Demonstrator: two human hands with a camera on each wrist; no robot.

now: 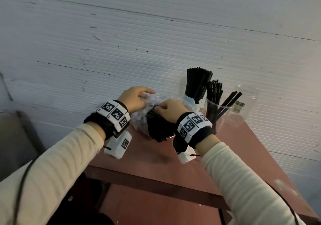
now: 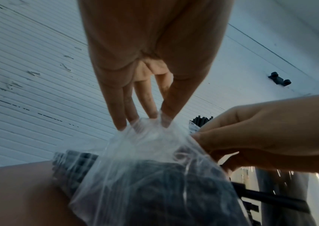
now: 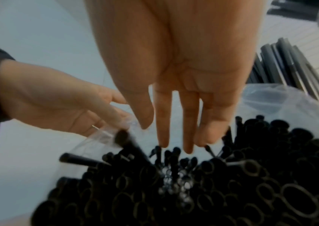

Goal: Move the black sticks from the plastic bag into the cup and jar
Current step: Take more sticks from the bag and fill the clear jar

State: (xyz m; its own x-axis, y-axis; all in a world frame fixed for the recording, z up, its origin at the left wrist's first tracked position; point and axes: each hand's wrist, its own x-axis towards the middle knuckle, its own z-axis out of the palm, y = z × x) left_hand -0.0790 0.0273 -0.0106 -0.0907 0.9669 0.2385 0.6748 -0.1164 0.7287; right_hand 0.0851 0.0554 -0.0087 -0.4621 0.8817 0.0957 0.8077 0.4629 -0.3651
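Sticks [image 3: 193, 183] stand bundled in the plastic bag [image 2: 151, 152] on the table [image 1: 156, 164], open ends facing the right hand [image 1: 171, 111], whose straight fingertips touch them, gripping none. The left hand [image 1: 134, 99] pinches the bag's mouth. Cup [image 1: 194, 103] and jar [image 1: 218, 115] wait rightward.

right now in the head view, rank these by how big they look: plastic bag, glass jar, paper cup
1. plastic bag, widest, though nearest the camera and partly hidden by both hands
2. glass jar
3. paper cup, smallest; its lower part is hidden behind the bag

Left grip [image 1: 134, 99] pinching, right grip [image 1: 171, 109] reaching.
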